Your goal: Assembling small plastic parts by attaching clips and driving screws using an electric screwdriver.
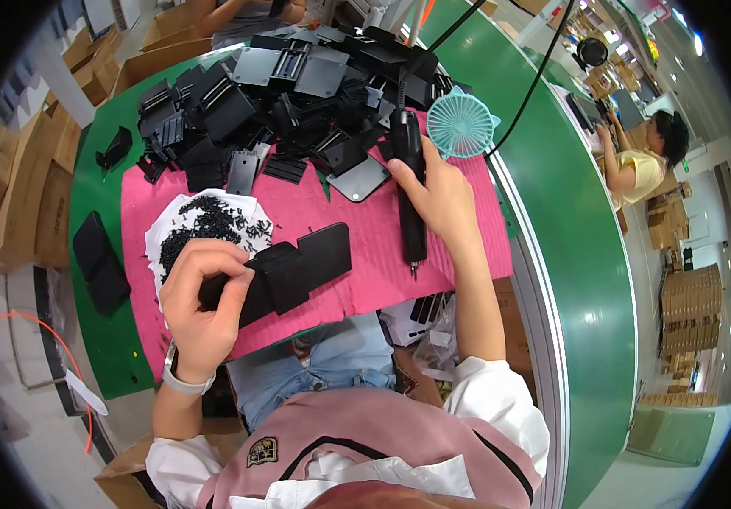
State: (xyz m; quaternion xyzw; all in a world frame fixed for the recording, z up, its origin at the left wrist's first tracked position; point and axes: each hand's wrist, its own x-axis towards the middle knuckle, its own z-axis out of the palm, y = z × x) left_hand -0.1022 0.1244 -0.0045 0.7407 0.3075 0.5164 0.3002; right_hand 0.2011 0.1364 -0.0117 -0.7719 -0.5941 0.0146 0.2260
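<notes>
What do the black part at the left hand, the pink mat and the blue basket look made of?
Black part: probably plastic, matte; dull, evenly dark faces, coated metal possible. Pink mat: perhaps foam or corrugated sheet, dull; faint ridges show. Blue basket: likely moulded plastic, satin; thin, even ribs in one colour.

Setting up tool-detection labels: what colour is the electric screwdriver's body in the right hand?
Black; the electric screwdriver shows best in the head view.

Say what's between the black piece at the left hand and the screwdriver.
Only bare pink mat shows between black piece and screwdriver in the head view.
</notes>
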